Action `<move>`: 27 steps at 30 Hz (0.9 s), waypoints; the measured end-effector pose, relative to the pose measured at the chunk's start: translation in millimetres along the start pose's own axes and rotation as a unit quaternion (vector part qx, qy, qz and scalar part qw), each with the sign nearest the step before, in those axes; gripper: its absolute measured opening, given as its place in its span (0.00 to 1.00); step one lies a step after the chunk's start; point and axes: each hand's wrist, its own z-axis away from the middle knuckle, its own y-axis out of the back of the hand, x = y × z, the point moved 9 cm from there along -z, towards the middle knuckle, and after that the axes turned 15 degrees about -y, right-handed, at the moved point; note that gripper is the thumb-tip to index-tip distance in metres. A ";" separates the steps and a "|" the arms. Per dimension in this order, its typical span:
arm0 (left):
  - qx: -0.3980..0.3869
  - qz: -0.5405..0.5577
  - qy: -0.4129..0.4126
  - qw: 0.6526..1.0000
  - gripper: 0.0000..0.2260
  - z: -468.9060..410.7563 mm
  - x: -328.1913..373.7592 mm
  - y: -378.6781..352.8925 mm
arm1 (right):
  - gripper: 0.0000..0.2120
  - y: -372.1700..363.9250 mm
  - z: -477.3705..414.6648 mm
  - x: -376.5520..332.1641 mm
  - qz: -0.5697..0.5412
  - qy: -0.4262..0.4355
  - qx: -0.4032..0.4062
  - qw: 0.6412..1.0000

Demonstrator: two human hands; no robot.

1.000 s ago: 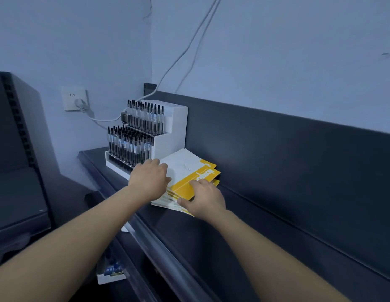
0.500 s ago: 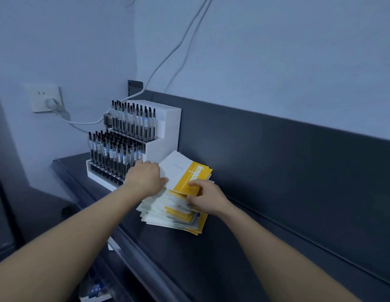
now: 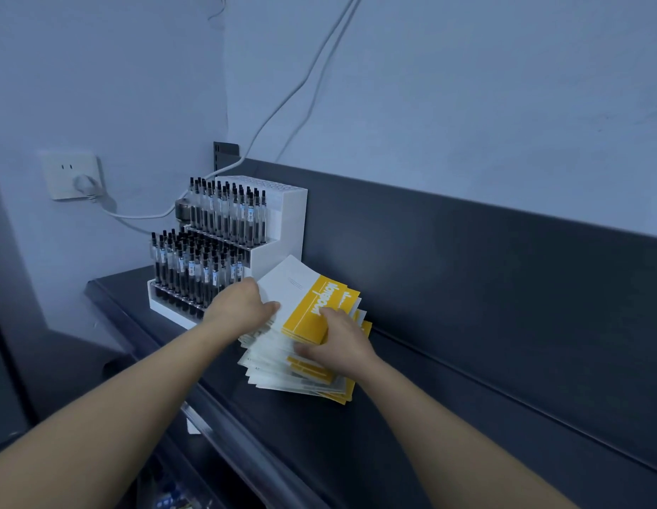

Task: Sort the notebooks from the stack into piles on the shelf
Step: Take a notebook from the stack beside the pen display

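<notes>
A fanned stack of white and yellow notebooks (image 3: 301, 376) lies on the dark shelf (image 3: 374, 453) beside the pen display. The top notebook (image 3: 305, 299), white with a yellow band, is tilted up off the stack. My left hand (image 3: 242, 306) grips its left edge, thumb on the white cover. My right hand (image 3: 338, 343) holds its lower right corner, fingers on the yellow band and thumb down against the notebooks beneath.
A white stepped display (image 3: 228, 251) full of black pens stands left of the stack, touching the dark back panel (image 3: 466, 270). A wall socket (image 3: 71, 176) with a plugged cable is at left. The shelf's front rail (image 3: 224, 435) runs below.
The stack, squared a second ago, has fanned out toward me. The top notebook has lifted off it in both hands. My view has shifted slightly.
</notes>
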 end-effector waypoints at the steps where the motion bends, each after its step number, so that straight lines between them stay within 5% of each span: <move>1: -0.001 0.001 -0.002 1.000 0.21 -0.6 2.0 -0.6 | 0.39 -0.3 0.2 0.9 0.005 -0.006 -0.002 1.000; 7: 0.040 0.001 0.016 0.999 0.18 -0.7 -5.0 6.4 | 0.42 0.9 1.9 -3.5 -0.028 0.018 -0.009 0.999; 19: 0.030 0.012 0.060 0.998 0.15 0.4 -30.1 10.4 | 0.27 13.8 8.9 -7.7 -0.110 0.058 0.067 0.990; 27: 0.016 0.034 0.096 0.995 0.16 9.7 -35.9 14.7 | 0.34 15.6 5.4 3.7 -0.166 -0.019 0.062 0.984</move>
